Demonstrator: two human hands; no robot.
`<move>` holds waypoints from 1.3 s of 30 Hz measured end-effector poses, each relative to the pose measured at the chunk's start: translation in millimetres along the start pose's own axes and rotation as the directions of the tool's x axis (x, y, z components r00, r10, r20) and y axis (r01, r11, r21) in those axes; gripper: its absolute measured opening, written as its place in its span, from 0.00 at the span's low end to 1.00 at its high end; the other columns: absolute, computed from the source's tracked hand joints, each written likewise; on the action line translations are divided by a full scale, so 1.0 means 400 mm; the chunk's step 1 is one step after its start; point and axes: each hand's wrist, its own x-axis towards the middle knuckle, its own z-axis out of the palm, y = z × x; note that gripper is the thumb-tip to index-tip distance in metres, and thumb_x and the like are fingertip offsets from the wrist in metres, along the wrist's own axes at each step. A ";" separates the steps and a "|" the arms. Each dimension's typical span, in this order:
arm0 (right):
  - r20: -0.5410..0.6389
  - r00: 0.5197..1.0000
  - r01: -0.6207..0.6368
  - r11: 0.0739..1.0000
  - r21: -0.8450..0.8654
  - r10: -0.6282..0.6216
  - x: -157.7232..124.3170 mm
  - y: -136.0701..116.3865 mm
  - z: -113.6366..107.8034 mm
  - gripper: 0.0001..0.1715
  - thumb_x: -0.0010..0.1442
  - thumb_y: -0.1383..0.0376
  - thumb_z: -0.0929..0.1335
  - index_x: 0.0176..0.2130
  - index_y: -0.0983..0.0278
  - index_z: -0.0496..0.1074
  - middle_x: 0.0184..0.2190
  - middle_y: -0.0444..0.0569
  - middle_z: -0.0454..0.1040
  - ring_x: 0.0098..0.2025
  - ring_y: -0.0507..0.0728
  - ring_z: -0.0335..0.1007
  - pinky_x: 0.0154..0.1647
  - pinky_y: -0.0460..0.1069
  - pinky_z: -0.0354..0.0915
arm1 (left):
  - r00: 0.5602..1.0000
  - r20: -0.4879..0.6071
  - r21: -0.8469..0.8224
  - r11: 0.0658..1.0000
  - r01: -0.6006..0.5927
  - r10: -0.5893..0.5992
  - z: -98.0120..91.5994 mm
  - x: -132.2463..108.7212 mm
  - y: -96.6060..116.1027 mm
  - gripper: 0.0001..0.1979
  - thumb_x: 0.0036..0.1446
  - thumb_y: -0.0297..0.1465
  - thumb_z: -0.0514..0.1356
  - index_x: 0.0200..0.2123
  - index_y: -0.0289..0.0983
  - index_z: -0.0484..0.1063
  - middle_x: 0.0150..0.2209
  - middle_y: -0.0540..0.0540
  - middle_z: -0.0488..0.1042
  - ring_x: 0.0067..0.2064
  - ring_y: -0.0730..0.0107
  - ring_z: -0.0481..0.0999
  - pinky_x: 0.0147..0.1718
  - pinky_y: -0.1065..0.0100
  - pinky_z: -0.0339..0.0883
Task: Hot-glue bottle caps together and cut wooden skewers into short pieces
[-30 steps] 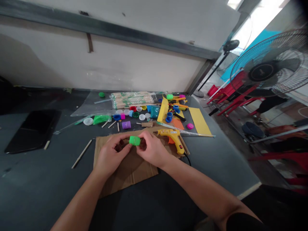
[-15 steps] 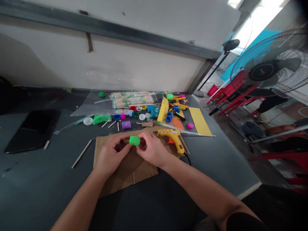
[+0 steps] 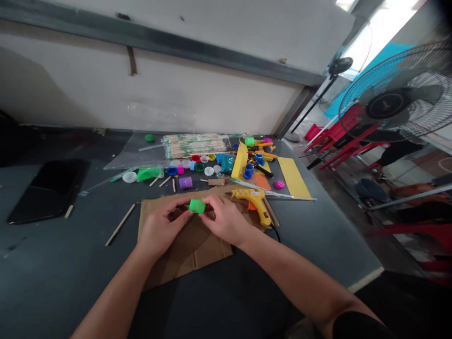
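Observation:
Between my left hand point(image 3: 164, 224) and my right hand point(image 3: 225, 221) I hold a short bright green plastic cylinder point(image 3: 197, 205), probably joined bottle caps. The fingertips of both hands press on its ends, hiding part of it. Both hands hover just above a flattened brown cardboard sheet point(image 3: 189, 252). A yellow hot glue gun point(image 3: 252, 201) lies on the cardboard's right side, close to my right hand. A thin wooden stick point(image 3: 120, 225) lies left of the cardboard, nearest my left hand.
Beyond the cardboard, the dark table point(image 3: 67, 263) holds scattered bottle caps, a purple cap stack point(image 3: 185, 182), yellow card point(image 3: 291, 178) and bagged wooden sticks point(image 3: 194, 146). A black tablet-like slab point(image 3: 47, 190) lies left. A fan point(image 3: 395, 96) and red chairs point(image 3: 341, 141) stand beyond the right edge.
The green cylinder has tilted slightly in my fingers, and my hands have shifted very little. The view has moved slightly. The items on the table have stayed in place.

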 end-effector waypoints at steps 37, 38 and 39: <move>-0.046 0.996 0.074 0.997 -0.007 -0.075 0.004 0.006 -0.002 0.13 0.60 0.66 0.68 0.45 0.66 0.67 0.40 0.55 0.76 0.41 0.59 0.73 0.42 0.53 0.69 | 1.000 -0.016 0.097 0.995 -0.023 0.024 -0.003 0.004 0.001 0.18 0.56 0.41 0.57 0.47 0.41 0.75 0.45 0.46 0.80 0.49 0.56 0.77 0.48 0.57 0.70; -0.042 0.996 0.073 0.997 -0.014 -0.073 0.004 0.007 -0.001 0.13 0.60 0.66 0.68 0.45 0.66 0.67 0.40 0.55 0.76 0.41 0.59 0.73 0.42 0.53 0.69 | 1.000 -0.015 0.107 0.994 -0.023 0.025 -0.003 0.004 0.001 0.18 0.56 0.41 0.57 0.47 0.41 0.75 0.45 0.46 0.80 0.48 0.56 0.77 0.47 0.57 0.70; -0.038 0.997 0.071 0.997 -0.022 -0.071 0.003 0.008 0.000 0.13 0.60 0.66 0.68 0.45 0.66 0.67 0.40 0.54 0.76 0.41 0.59 0.73 0.43 0.53 0.69 | 1.000 -0.014 0.116 0.993 -0.026 0.027 -0.004 0.003 0.001 0.18 0.57 0.41 0.57 0.47 0.41 0.75 0.45 0.46 0.80 0.48 0.56 0.77 0.47 0.57 0.70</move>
